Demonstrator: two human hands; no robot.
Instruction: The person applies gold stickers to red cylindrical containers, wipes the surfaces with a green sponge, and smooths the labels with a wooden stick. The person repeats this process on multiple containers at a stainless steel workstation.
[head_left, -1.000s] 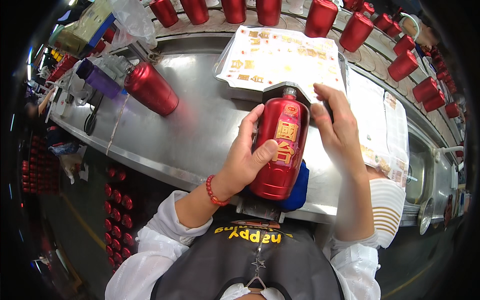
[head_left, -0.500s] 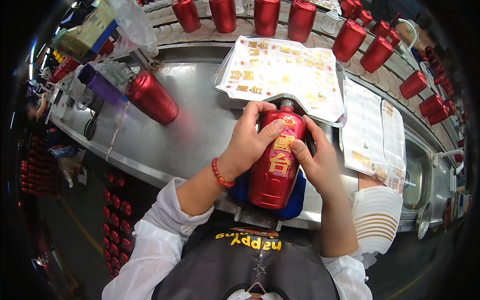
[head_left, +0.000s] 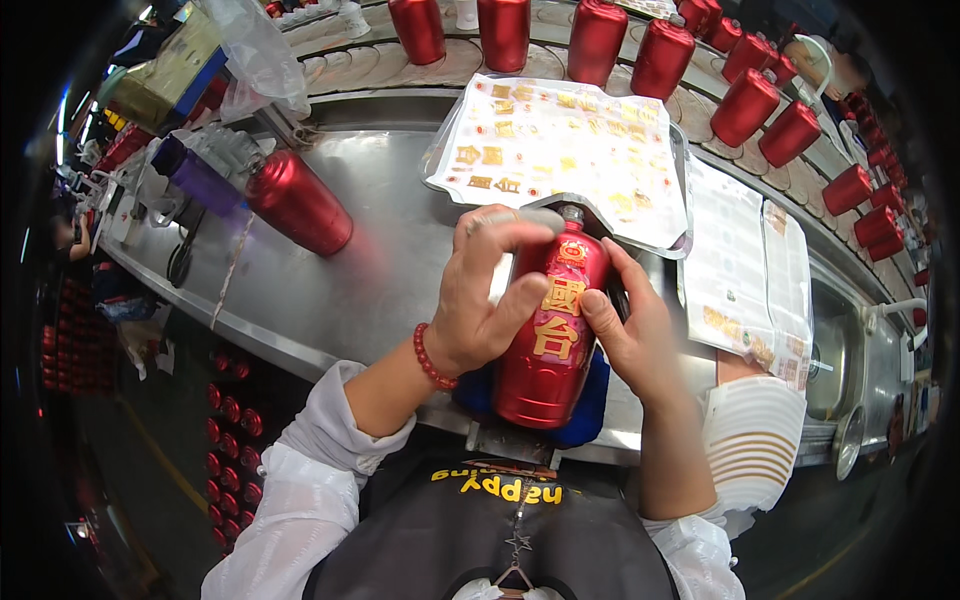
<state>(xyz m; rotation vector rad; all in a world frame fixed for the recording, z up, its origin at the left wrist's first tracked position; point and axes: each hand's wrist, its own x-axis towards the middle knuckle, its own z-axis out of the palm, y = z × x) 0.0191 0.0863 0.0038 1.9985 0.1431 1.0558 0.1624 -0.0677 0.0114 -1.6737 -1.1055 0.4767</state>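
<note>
A glossy red bottle (head_left: 545, 385) with gold characters and a gold emblem near its neck leans, tilted, on a blue pad (head_left: 590, 402) in front of me. My right hand (head_left: 640, 335) grips its right side, thumb on the front and fingers around the shoulder. My left hand (head_left: 475, 300) is at the upper left of the bottle, fingers apart and slightly blurred, thumb close to the lettering. Just beyond the bottle lies a white sheet of gold stickers (head_left: 560, 150) on a metal tray (head_left: 682, 215).
Another red bottle (head_left: 300, 205), without lettering, lies tilted on the steel table (head_left: 390, 215) at left, beside a purple bottle (head_left: 195, 175). More sticker sheets (head_left: 745, 260) are at right, before a sink (head_left: 830, 375). Behind, a curved conveyor (head_left: 540, 45) carries several red bottles.
My left hand has come off the bottle's shoulder and its fingers have spread. The emblem near the neck now shows fully. Bottles on the conveyor have shifted right.
</note>
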